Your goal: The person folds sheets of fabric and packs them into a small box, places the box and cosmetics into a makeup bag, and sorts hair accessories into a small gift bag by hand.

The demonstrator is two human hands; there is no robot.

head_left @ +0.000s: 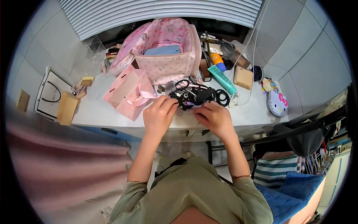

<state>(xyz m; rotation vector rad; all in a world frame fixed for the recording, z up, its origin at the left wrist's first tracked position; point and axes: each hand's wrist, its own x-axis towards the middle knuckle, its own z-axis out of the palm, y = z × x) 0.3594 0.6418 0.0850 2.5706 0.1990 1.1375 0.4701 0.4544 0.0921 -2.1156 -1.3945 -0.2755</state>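
A tangled pile of black coiled hair ties and beaded strands (190,95) lies near the front edge of the white counter. At its left side is my left hand (159,114), fingers bent and pressed together against the black coils. My right hand (219,118) meets the pile's front right, its thumb and fingers curled in a pinch. What either hand grips is too small and partly hidden to name. Between the hands, a few pale bits show under the strands. A loose black coil (223,98) rests just beyond my right hand.
Left of the pile stands a pink paper gift bag (126,91); behind it, an open pink cosmetic case (164,67) holds a blue item. A teal tube (222,79), tan compact (243,77) and cat-face tin (276,103) are to the right. A beaded cord (255,41) hangs down.
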